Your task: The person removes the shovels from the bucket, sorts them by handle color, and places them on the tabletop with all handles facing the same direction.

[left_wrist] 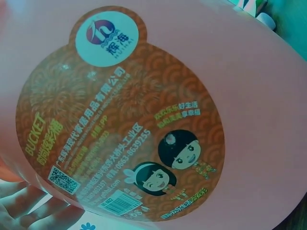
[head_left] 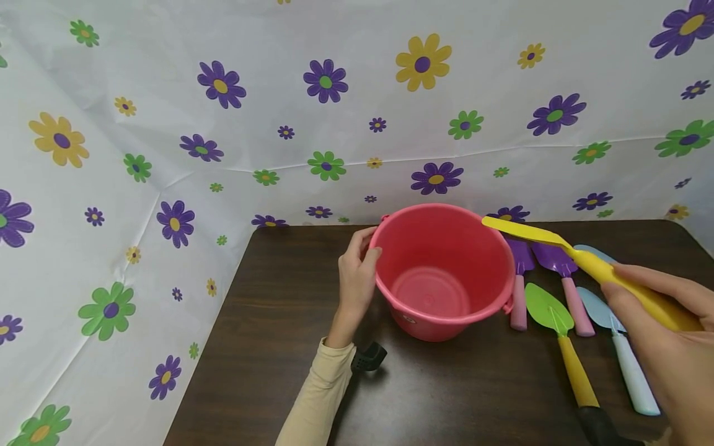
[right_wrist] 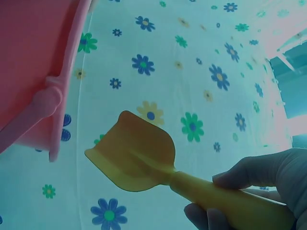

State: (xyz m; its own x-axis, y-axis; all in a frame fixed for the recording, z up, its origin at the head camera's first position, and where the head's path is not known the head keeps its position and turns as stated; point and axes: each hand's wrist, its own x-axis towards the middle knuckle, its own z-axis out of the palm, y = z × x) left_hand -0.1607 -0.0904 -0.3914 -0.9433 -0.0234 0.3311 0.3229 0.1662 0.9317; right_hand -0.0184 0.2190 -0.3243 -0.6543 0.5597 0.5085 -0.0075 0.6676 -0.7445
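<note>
A pink bucket (head_left: 429, 329) stands on the table, its open top tipped toward the head camera. My left hand (head_left: 357, 272) grips its left rim, thumb over the edge and fingers outside. In the left wrist view, the bucket's wall carries a round printed label (left_wrist: 144, 110). My right hand (head_left: 677, 353) holds a yellow toy shovel (head_left: 599, 269) by its handle, raised above the table. The shovel's blade (right_wrist: 136, 153) points toward the bucket and overlaps its right rim in the head view; the right wrist view shows a gap between them.
Right of the bucket lie two purple shovels with pink handles (head_left: 519, 303), a green trowel (head_left: 549, 310) with a yellow handle and a light blue trowel (head_left: 630, 371). Another blue blade (head_left: 597, 250) shows behind the yellow shovel. Flower-patterned sheeting (head_left: 357, 118) rises behind the dark table (head_left: 268, 310).
</note>
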